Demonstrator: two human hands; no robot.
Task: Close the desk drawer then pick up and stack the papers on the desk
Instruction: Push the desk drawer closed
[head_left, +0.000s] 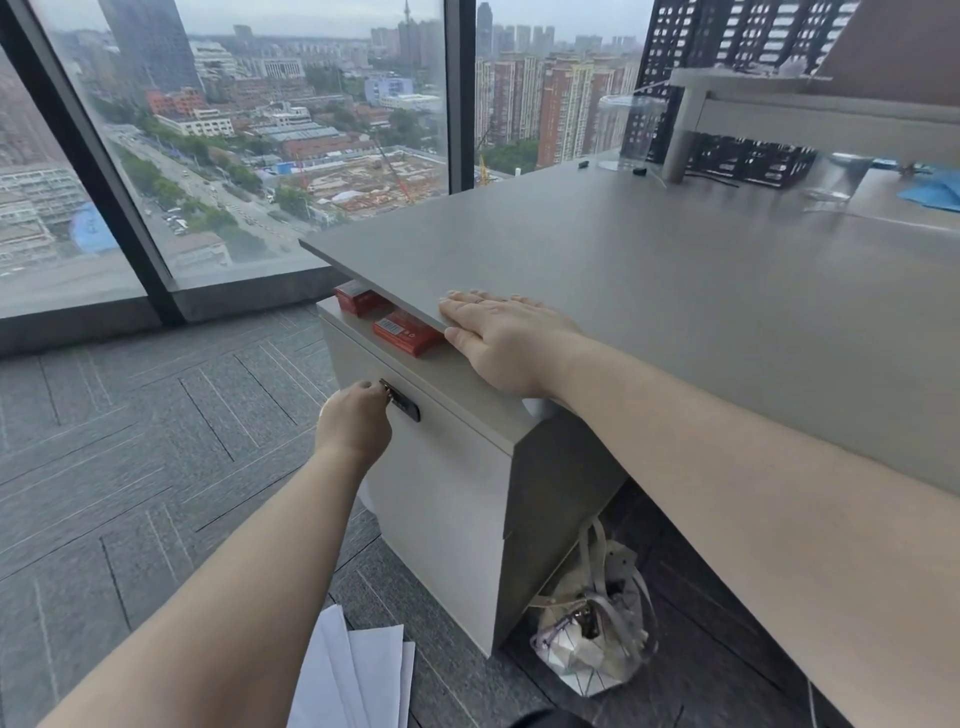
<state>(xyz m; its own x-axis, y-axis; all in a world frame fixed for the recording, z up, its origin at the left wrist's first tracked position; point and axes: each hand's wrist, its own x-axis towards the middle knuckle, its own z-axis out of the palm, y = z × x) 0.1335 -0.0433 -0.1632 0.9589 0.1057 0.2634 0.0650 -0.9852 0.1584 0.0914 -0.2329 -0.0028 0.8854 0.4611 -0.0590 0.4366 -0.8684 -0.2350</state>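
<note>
White paper sheets (358, 675) lying bottom centre, nearest my left hand (353, 423), which I'm closing around dark drawer handle (402, 405) mid-frame on pale grey drawer front (441, 493); right hand (506, 338) resting flat, open, on grey desktop (675, 291).

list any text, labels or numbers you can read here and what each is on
None can be read.
Near red box: a pale label with printing, too blurred to read.
Far red box: no legible marking.
Lock on the drawer front, by the left hand: marks too small to read.
White papers on the floor: look blank.
</note>
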